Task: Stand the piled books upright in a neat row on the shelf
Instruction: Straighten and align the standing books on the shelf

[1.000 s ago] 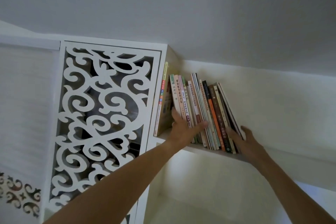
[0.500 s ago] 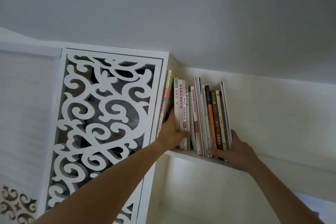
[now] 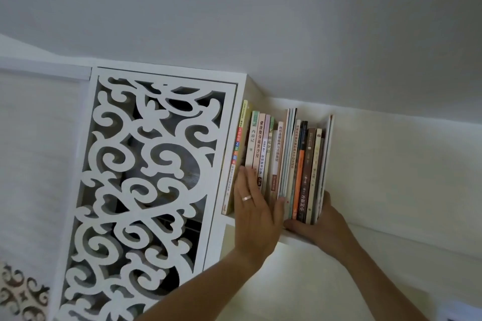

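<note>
A row of books [image 3: 287, 154] stands upright on a high white shelf [image 3: 391, 236], spines toward me. My left hand [image 3: 254, 214], with a ring on one finger, presses flat against the spines at the left part of the row, thumb spread to the right. My right hand [image 3: 323, 229] is at the right end of the row. Its thumb lies along the bottom front of the books and its fingers rest against the thin white book [image 3: 328, 159] on the outside. A yellow-green book [image 3: 236, 159] stands at the far left against the cabinet side.
A white cut-out scroll panel [image 3: 146, 190] fronts the cabinet left of the books. The slanted ceiling [image 3: 287, 34] hangs close above the book tops. The shelf runs on to the right of my right hand, with the white wall behind it.
The books leaned right a second ago and now stand upright. My right hand pushed them up from the right and slid to their base. My left hand flattened onto the spines.
</note>
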### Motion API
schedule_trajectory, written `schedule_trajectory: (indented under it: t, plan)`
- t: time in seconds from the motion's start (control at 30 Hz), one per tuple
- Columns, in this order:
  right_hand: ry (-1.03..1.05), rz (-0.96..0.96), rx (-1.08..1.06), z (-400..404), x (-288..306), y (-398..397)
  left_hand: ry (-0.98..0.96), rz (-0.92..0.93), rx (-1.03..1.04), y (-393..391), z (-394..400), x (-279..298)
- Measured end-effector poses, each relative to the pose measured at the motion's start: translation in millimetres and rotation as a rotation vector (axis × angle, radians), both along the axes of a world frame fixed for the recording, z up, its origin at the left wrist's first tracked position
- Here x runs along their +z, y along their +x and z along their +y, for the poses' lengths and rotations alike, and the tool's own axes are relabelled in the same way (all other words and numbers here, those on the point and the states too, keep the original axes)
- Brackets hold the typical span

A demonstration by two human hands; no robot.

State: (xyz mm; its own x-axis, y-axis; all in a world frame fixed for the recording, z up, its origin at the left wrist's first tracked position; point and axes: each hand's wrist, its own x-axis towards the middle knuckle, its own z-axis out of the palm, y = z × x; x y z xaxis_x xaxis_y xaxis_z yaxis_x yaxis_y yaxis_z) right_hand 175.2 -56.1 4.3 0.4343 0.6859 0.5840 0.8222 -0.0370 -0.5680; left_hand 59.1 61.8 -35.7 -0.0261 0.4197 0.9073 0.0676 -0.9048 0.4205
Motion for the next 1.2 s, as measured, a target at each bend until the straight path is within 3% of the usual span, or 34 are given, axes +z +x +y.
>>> schedule_trajectory:
  t: [0.07,0.13,0.3,0.5,0.7,0.9,1.2]
  plan:
    - [0.020,0.008,0.017,1,-1,3,0.154,0.019,0.116,-3,4,19]
    - [0.034,-0.017,0.014,3,-2,7,0.174,0.083,0.164,-6,2,44]
    - [0.040,-0.024,0.010,8,-3,16,-0.038,0.250,0.007,-6,-11,67]
    - [0.172,0.062,0.000,4,-2,11,-0.081,0.172,0.014,4,-22,64]
    - [0.248,0.009,-0.006,0,-7,11,-0.120,0.177,0.014,4,-17,60]
    - [0.193,-0.097,0.021,3,-4,0,-0.177,0.288,0.058,5,-21,74]
    - [0.167,-0.141,0.009,-42,12,30,-0.278,0.204,-0.074,26,-48,69]
